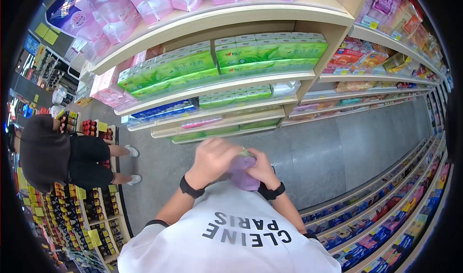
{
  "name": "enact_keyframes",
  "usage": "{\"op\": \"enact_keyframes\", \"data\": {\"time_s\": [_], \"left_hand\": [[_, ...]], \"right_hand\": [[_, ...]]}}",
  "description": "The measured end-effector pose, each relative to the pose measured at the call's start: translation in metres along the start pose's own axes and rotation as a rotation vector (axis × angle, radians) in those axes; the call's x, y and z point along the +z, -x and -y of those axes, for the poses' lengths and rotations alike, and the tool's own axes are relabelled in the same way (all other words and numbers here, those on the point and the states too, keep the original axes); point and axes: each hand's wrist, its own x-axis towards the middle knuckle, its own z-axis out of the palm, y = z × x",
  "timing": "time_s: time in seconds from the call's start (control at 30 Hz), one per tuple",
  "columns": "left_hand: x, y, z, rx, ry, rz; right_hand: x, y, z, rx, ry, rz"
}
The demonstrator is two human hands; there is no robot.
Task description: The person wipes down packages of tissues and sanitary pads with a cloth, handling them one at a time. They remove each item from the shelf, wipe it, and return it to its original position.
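Observation:
In front of my white shirt [241, 225] hangs a small, soft-looking purple packet [244, 174] with a bit of green at its top. My right hand [263, 167] is closed on its right side, thumb and fingers near the upper edge. On the other side my left hand [214, 159] is curled in with its fingertips at the packet's top; motion smears these fingers a little. What the packet contains I cannot make out. Dark bands circle both wrists.
Ahead, shelves hold green tissue packs [270, 53] and pink bags [149, 3]. More snack packages [357, 56] stand at the right. Low racks [386, 200] run along my right side. A person in dark clothes [87, 157] bends by shelves at the left. The floor [318, 152] is grey tile.

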Motion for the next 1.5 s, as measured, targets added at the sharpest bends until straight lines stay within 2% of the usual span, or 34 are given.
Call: {"op": "enact_keyframes", "data": {"time_s": [0.03, 0.1, 0.2, 0.23, 0.33, 0.4, 0.43, 0.47, 0.6, 0.67, 0.7, 0.8, 0.9, 0.97, 1.03, 1.17, 1.27, 1.37, 1.5], "left_hand": [[-0.006, -0.001, 0.004, -0.047, 0.041, -0.042], [-0.021, 0.002, 0.017, -0.136, 0.126, -0.121], [-0.026, 0.015, 0.045, -0.493, 0.483, -0.201], [-0.034, 0.013, 0.053, -0.580, 0.569, -0.009], [-0.020, 0.024, 0.077, -0.309, 0.600, 0.195], [-0.008, 0.026, 0.075, -0.276, 0.655, 0.219], [0.000, 0.033, 0.077, -0.473, 0.866, 0.198], [0.009, 0.042, 0.082, -0.676, 1.073, 0.173], [0.014, 0.059, 0.101, -0.934, 1.036, -0.177], [0.008, 0.068, 0.107, -1.087, 1.003, -0.390], [-0.004, 0.067, 0.108, -1.091, 1.188, -0.445], [-0.011, 0.083, 0.119, -1.096, 1.393, -0.620], [-0.019, 0.078, 0.098, -1.111, 1.473, -0.612], [-0.019, 0.085, 0.093, -1.067, 1.532, -0.577], [-0.015, 0.106, 0.098, -0.962, 1.602, -0.512], [-0.047, 0.096, 0.100, -0.987, 1.920, -0.414], [-0.057, 0.087, 0.090, -0.987, 1.828, -0.531], [-0.061, 0.076, 0.090, -0.902, 1.845, -0.571], [-0.070, 0.081, 0.092, -0.850, 2.006, -0.520]], "right_hand": [[-0.002, 0.002, 0.001, -0.003, 0.051, -0.053], [-0.010, 0.006, -0.004, 0.016, -0.044, -0.184], [-0.024, 0.011, 0.012, 0.105, -0.359, -0.265], [-0.032, 0.013, 0.013, 0.133, -0.450, -0.249], [-0.026, 0.006, 0.027, 0.142, -0.541, -0.167], [-0.012, -0.004, 0.031, 0.139, -0.546, -0.047], [-0.002, -0.007, 0.039, 0.161, -0.563, -0.059], [0.010, -0.010, 0.050, 0.184, -0.581, -0.070], [0.043, -0.028, 0.063, 0.141, -0.751, -0.157], [0.046, -0.020, 0.078, 0.142, -0.773, -0.320], [0.049, -0.016, 0.089, 0.142, -0.784, -0.404], [0.070, -0.019, 0.114, -0.148, -0.570, -0.717], [0.105, -0.026, 0.136, -0.663, 0.333, -0.695], [0.135, -0.033, 0.140, -0.682, 0.767, -0.501], [0.173, -0.053, 0.111, -0.731, 0.919, -0.545], [0.178, -0.044, 0.103, -0.753, 1.121, -0.587], [0.171, -0.036, 0.096, -0.794, 1.107, -0.610], [0.161, -0.034, 0.082, -0.787, 1.110, -0.691], [0.148, -0.030, 0.056, -0.779, 1.049, -0.730]]}}
